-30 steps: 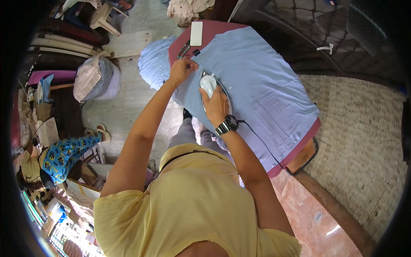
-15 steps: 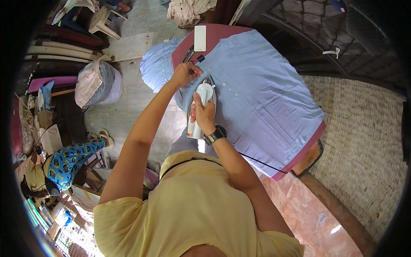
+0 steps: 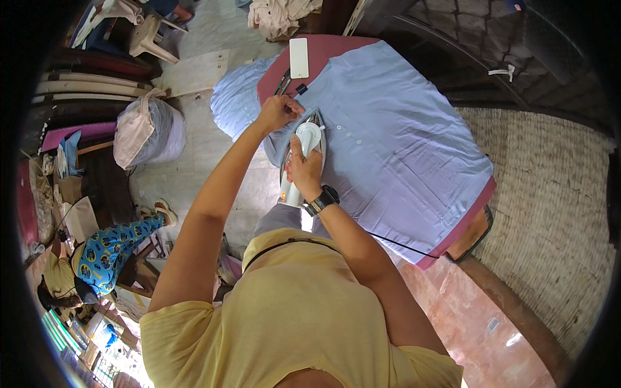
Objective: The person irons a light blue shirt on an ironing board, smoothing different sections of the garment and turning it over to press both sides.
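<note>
Iron (image 3: 310,134), frame centre, grasped in the right hand (image 3: 306,171) at a blue shirt's (image 3: 394,116) left edge; left hand (image 3: 280,113), just above, curled, its grip indiscernible.

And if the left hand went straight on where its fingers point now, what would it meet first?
Probably the white iron, at its pointed front end, just ahead of the left hand, though depth is unclear.

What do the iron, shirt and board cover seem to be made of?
Iron: probably smooth white plastic outside, judging by its moulded shape.
Shirt: light blue cloth, matte, with soft creases; cotton or a blend, can't tell which.
Board cover: likely matte maroon cloth, as it shows no shine; fibre unclear.
</note>
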Tool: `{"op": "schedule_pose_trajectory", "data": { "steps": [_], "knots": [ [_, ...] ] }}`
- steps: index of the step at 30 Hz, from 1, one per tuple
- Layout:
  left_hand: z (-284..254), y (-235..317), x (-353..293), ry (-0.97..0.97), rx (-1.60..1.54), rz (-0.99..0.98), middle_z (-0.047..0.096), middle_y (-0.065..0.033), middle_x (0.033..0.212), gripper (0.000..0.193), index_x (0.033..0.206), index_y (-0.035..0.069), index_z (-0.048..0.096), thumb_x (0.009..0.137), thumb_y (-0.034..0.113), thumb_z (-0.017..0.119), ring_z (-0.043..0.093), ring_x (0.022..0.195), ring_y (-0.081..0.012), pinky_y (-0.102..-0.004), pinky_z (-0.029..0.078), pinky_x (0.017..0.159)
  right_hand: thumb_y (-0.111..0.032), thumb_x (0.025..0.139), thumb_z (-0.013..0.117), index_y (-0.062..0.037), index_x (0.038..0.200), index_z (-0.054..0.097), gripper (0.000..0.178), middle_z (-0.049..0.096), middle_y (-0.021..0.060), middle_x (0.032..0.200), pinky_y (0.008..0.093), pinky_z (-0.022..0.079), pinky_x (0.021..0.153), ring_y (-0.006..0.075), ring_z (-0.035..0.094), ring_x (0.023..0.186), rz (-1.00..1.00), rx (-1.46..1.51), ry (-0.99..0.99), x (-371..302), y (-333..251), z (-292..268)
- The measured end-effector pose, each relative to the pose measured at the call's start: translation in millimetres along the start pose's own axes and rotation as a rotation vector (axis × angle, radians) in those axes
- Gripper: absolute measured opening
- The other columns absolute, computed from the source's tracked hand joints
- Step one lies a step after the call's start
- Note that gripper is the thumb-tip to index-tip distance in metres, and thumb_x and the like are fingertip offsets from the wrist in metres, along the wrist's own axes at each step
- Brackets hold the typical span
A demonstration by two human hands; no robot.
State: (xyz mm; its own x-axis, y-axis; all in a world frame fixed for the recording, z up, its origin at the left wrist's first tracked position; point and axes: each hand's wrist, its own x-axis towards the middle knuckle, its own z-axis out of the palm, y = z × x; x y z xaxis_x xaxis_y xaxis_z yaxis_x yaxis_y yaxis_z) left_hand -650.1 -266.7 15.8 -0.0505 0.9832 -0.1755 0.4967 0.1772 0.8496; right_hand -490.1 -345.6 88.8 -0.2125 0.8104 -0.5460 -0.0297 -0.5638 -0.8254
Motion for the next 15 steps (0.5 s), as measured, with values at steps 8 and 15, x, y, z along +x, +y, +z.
{"op": "schedule_pose_trajectory", "data": {
  "steps": [8,15],
  "knots": [
    [1.4,4.9,-1.3,0.023,-0.009,0.023,0.069,-0.0075,0.087,0.019,0.092,0.004,0.076,0.074,0.001,0.077,0.068,0.076,-0.0162,-0.0296,0.054,0.069,-0.043,0.094,0.066,-0.0071,0.069,0.055,0.045,0.047,-0.0028,0.05,0.0267,0.036,0.035,0.0085,0.046,0.038,-0.128,-0.354,-0.03,13.5,17.3,-36.7],
    [34.7,27.7,-22.6,0.282,0.111,0.019,0.063,-0.0066,0.092,0.02,0.09,0.005,0.07,0.076,0.017,0.079,0.065,0.081,-0.0235,-0.0353,0.053,0.075,-0.047,0.095,0.063,0.0035,0.083,0.068,0.052,0.06,0.0129,0.057,0.0358,0.047,0.05,0.0188,0.06,0.051,-0.304,-0.765,-0.043,-35.5,-40.9,-127.7]
  ]
}}
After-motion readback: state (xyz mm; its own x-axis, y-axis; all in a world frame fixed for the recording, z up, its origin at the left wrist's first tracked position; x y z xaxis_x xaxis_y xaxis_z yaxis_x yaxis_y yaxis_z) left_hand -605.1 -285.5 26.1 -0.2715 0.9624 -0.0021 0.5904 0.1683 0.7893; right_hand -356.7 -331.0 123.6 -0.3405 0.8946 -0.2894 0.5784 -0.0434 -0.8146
